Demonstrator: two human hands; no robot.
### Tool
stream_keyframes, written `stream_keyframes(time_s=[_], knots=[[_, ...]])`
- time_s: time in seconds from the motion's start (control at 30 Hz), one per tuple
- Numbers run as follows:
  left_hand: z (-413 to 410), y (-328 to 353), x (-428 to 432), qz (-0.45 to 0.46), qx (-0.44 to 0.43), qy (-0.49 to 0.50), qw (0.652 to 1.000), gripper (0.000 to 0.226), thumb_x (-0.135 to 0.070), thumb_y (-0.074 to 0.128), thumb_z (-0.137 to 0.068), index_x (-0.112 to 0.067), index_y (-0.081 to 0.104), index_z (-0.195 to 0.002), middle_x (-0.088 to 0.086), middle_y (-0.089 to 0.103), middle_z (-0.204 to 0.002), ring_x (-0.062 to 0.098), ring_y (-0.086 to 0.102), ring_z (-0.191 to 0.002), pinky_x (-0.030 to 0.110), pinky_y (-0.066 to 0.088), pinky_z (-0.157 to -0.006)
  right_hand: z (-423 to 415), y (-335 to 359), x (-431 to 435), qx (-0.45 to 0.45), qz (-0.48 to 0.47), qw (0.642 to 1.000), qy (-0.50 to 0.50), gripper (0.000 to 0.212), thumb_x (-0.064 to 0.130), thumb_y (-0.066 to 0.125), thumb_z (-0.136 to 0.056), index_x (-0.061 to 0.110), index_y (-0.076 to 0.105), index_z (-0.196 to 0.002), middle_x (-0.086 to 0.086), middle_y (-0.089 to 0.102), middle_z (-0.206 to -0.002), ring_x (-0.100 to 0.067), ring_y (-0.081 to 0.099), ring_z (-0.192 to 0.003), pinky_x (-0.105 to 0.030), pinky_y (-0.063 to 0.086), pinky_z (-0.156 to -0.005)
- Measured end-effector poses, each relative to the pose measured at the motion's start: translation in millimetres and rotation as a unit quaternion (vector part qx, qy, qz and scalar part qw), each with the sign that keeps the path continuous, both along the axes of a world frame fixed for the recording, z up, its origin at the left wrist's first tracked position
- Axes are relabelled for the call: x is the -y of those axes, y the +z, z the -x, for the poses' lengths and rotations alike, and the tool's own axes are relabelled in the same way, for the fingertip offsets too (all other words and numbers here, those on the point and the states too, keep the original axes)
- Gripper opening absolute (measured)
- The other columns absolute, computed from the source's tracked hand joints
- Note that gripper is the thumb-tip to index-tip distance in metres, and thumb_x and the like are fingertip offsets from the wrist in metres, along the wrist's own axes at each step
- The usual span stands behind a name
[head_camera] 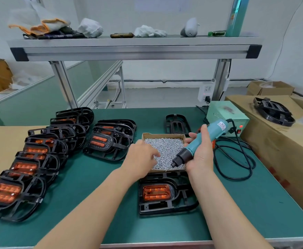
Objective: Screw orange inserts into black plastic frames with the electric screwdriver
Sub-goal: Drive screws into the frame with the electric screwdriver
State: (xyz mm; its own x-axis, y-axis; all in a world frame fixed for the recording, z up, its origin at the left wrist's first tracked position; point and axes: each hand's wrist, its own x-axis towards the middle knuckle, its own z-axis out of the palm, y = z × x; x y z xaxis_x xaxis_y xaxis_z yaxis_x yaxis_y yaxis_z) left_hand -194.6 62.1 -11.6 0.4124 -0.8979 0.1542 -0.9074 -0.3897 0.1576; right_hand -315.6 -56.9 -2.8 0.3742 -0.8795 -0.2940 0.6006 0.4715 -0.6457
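Note:
A black plastic frame (166,207) with an orange insert (156,192) lies on the green mat in front of me. Just beyond it stands a cardboard box of small silver screws (165,150). My right hand (200,155) grips the teal electric screwdriver (201,141), whose black tip points down over the screws. My left hand (141,157) reaches into the box with its fingers curled down among the screws; whether it holds one is hidden.
Several frames with orange inserts (27,164) lie overlapped at the left, and another stack (111,139) sits left of the box. A bare frame (177,124) lies behind. The screwdriver's power unit (227,119) and black cable (235,159) are at right, beside cardboard cartons (279,141).

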Motion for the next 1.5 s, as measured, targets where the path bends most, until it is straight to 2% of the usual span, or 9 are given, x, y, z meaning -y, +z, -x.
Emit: stream_keyframes(time_s=[0.1, 0.27, 0.47, 0.7, 0.87, 0.97, 1.2, 1.4, 1.5], knots=[[2.1, 0.2, 14.7, -0.065, -0.003, -0.017, 0.998, 0.019, -0.034, 0.065, -0.089, -0.033, 0.073, -0.106, -0.005, 0.071, -0.104, 0.020, 0.051, -0.109, 0.037, 0.041, -0.091, 2.6, 4.1, -3.1, 0.027, 0.010, 1.000, -0.001, 0.029, 0.042, 0.072, -0.090, 0.017, 0.060, -0.082, 0.004, 0.064, -0.063, -0.007, 0.057, -0.051, -0.020, 0.048, -0.046], [1.8, -2.0, 23.9, -0.069, -0.017, -0.025, 0.997, 0.009, -0.026, 0.065, -0.089, -0.029, 0.072, -0.093, -0.005, 0.071, -0.099, 0.019, 0.052, -0.106, 0.034, 0.040, -0.091, 7.2, 7.1, -3.0, 0.039, 0.029, 0.999, -0.007, 0.018, 0.030, 0.073, -0.090, 0.017, 0.060, -0.090, 0.003, 0.066, -0.069, -0.006, 0.058, -0.053, -0.020, 0.049, -0.048], [0.8, -4.2, 26.0, -0.075, -0.022, -0.026, 0.997, 0.012, -0.020, 0.062, -0.091, -0.028, 0.070, -0.097, -0.006, 0.071, -0.103, 0.020, 0.054, -0.109, 0.034, 0.043, -0.093, 10.1, 2.8, -6.2, 0.023, 0.028, 0.999, -0.016, 0.015, 0.025, 0.075, -0.088, 0.020, 0.062, -0.094, 0.005, 0.070, -0.078, -0.004, 0.056, -0.052, -0.019, 0.046, -0.045], [-0.5, -8.6, 24.7, -0.058, -0.042, 0.001, 0.997, 0.024, -0.008, 0.055, -0.093, -0.027, 0.071, -0.094, -0.007, 0.071, -0.104, 0.020, 0.058, -0.108, 0.037, 0.044, -0.097, 9.3, -0.1, -8.4, 0.004, 0.034, 0.999, -0.021, 0.016, 0.025, 0.075, -0.088, 0.014, 0.066, -0.096, 0.005, 0.068, -0.066, -0.005, 0.059, -0.051, -0.019, 0.050, -0.048], [-0.4, -10.4, 19.5, -0.050, -0.008, -0.011, 0.999, 0.021, -0.014, 0.055, -0.095, -0.028, 0.071, -0.095, -0.008, 0.069, -0.105, 0.020, 0.055, -0.108, 0.035, 0.042, -0.090, 10.1, -4.6, -8.5, -0.010, 0.022, 1.000, -0.020, 0.017, 0.025, 0.076, -0.087, 0.013, 0.067, -0.095, 0.006, 0.065, -0.060, -0.005, 0.059, -0.049, -0.019, 0.051, -0.049], [-3.6, -10.2, 17.8, -0.051, -0.037, -0.020, 0.998, 0.019, -0.015, 0.058, -0.093, -0.028, 0.071, -0.097, -0.009, 0.069, -0.106, 0.019, 0.052, -0.110, 0.037, 0.042, -0.093, 9.2, -5.9, -10.5, -0.009, 0.018, 1.000, -0.019, 0.016, 0.024, 0.075, -0.088, 0.014, 0.065, -0.095, 0.007, 0.067, -0.063, -0.004, 0.059, -0.049, -0.019, 0.050, -0.048], [-4.2, -4.2, 27.4, -0.112, -0.030, -0.034, 0.993, 0.012, -0.016, 0.064, -0.087, -0.023, 0.070, -0.094, -0.003, 0.071, -0.104, 0.021, 0.058, -0.105, 0.030, 0.040, -0.084, 6.9, -7.3, -13.0, -0.012, -0.015, 1.000, -0.020, 0.019, 0.023, 0.075, -0.088, 0.010, 0.063, -0.097, 0.002, 0.064, -0.070, -0.006, 0.057, -0.050, -0.019, 0.050, -0.048], [-3.5, -11.8, 23.8, -0.099, 0.021, -0.039, 0.994, 0.013, -0.023, 0.050, -0.096, -0.019, 0.060, -0.089, 0.003, 0.070, -0.099, 0.027, 0.058, -0.099, 0.038, 0.043, -0.085, 6.1, -6.3, -11.2, -0.021, -0.031, 0.999, -0.016, 0.016, 0.023, 0.074, -0.090, 0.012, 0.062, -0.089, 0.004, 0.062, -0.059, -0.005, 0.056, -0.044, -0.016, 0.048, -0.044], [-2.8, -11.0, 22.9, -0.077, -0.010, -0.037, 0.996, 0.010, -0.023, 0.052, -0.096, -0.022, 0.058, -0.087, 0.002, 0.069, -0.099, 0.025, 0.057, -0.099, 0.038, 0.043, -0.087, 6.0, -6.3, -10.0, -0.015, -0.036, 0.999, -0.020, 0.015, 0.022, 0.074, -0.090, 0.012, 0.062, -0.090, 0.003, 0.063, -0.062, -0.005, 0.057, -0.044, -0.017, 0.048, -0.045]])
